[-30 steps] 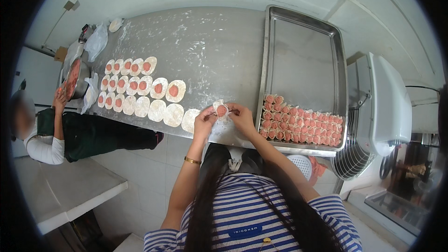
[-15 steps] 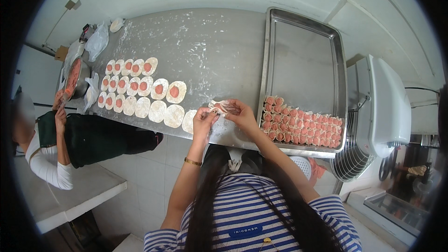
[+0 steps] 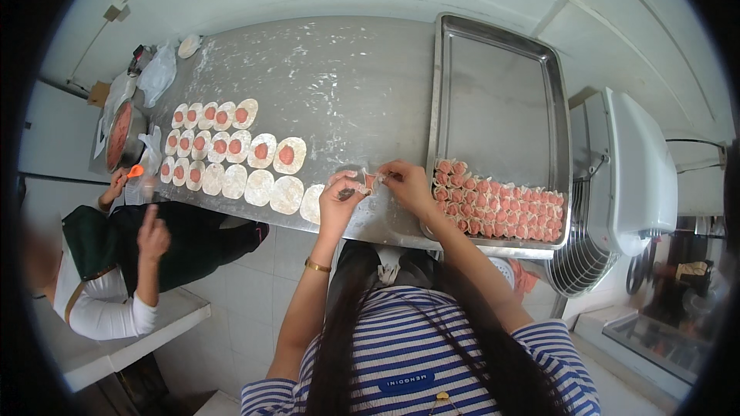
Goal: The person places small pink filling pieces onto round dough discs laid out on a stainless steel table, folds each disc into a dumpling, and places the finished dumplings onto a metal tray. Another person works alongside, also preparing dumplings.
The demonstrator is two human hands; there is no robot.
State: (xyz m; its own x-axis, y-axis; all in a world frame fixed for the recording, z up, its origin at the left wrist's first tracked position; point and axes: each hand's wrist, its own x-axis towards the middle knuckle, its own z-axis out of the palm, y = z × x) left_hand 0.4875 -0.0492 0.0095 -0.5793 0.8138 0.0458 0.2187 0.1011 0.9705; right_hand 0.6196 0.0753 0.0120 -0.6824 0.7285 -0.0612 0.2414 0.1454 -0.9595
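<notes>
- A co-worker's hand (image 3: pixel 117 182) reaches toward the bowl of red filling (image 3: pixel 121 132) at the far left of the steel table (image 3: pixel 347 77); a bump could shove the nearest wrappers.
- The rows of filled round wrappers (image 3: pixel 231 146) lie left of the hands, touching one another; I judge they may stick together.
- The left hand (image 3: pixel 339 200) and right hand (image 3: pixel 407 185) pinch one half-folded dumpling (image 3: pixel 368 180) between them, just left of the metal tray (image 3: pixel 501 92); squeezing too hard could push filling out or tear the seam.
- Folded dumplings (image 3: pixel 497 200) crowd the tray's near edge; another could crush them.
</notes>
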